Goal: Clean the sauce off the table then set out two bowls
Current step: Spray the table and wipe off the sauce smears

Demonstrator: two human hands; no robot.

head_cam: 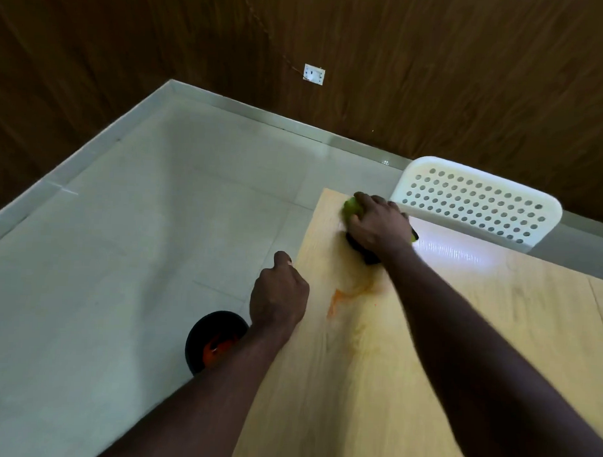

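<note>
My right hand (377,224) grips a green and black sponge (351,207) and presses it on the light wooden table (426,335) near its far left corner. An orange sauce smear (345,296) lies on the table just below the sponge, thin and streaked. My left hand (279,292) hovers at the table's left edge with its fingers curled into a loose fist, and nothing shows in it. No bowls are in view.
A white perforated chair (478,203) stands at the table's far side. A black round bin or stool with something orange in it (214,341) sits on the pale tiled floor (121,256) by the table's left edge. Dark wooden walls enclose the corner.
</note>
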